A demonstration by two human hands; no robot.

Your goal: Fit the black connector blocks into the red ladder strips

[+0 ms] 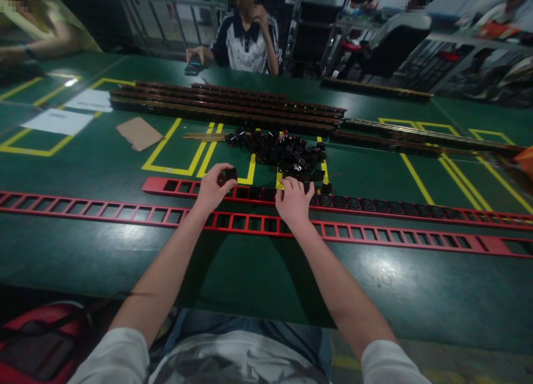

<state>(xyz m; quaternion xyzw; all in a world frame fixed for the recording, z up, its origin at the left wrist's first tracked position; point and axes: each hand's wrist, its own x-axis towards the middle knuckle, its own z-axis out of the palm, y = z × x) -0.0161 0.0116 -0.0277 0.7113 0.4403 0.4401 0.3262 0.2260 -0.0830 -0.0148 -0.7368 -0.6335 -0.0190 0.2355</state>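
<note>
My left hand (pixel 214 186) pinches a small black square part (pixel 230 174) between thumb and fingers, just above the farther red slotted strip (pixel 154 184). My right hand (pixel 295 199) reaches to the near edge of a pile of black parts (pixel 291 150), its fingers bent downward; whatever lies under the fingertips is hidden. Black square parts (pixel 353 203) fill a run of the farther strip's openings to the right of my right hand. Nearer to me lies a second red slotted strip (pixel 141 213), with open slots along its length.
Long dark rails (pixel 233 106) lie stacked behind the pile. A cardboard piece (pixel 139 133) and white paper sheets (pixel 58 121) are at the left. Yellow tape outlines mark the green table (pixel 233 267). Across it sits a person (pixel 247 39) holding a phone (pixel 193 67).
</note>
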